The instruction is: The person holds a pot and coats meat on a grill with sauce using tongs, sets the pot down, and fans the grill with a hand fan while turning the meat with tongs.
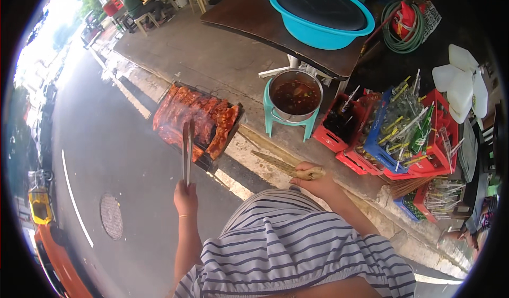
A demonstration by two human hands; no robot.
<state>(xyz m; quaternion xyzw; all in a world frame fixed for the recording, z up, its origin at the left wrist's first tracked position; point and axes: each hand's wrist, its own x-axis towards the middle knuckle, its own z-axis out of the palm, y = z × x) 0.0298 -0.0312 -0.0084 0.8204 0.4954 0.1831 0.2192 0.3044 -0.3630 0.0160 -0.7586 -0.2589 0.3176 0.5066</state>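
Your left hand (pixel 185 198) is closed around the handle end of a pair of long metal tongs (pixel 187 150), whose two thin arms lie nearly together and reach away from you, their tips over the near edge of the dark rectangular grill rack (pixel 209 164) at the kerb. Your right hand (pixel 314 180) grips the handle of a flat woven bamboo fan (pixel 277 163), pale tan, its blade pointing left toward the grill.

The grill rack sits far and slightly left of your hands, and it is packed with flat slabs of red-orange marinated meat (pixel 197 119) laid side by side in rows, glossy and darker at the edges. The tong tips rest over the slab nearest you; you cannot tell whether they touch it.

To the right of the grill, a round steel pot (pixel 278 114) stands on a small teal plastic stool (pixel 270 124) and holds a dark reddish-brown liquid with bits floating in it. Farther away, a wide turquoise plastic basin (pixel 323 37) rests on a dark brown table (pixel 249 17) and has a dark round tray lying inside. Right of the pot, red and blue plastic bottle crates (pixel 439 122) hold glass bottles (pixel 407 115) with drinking straws standing in them. White plastic jugs (pixel 460 83) sit at the far right.
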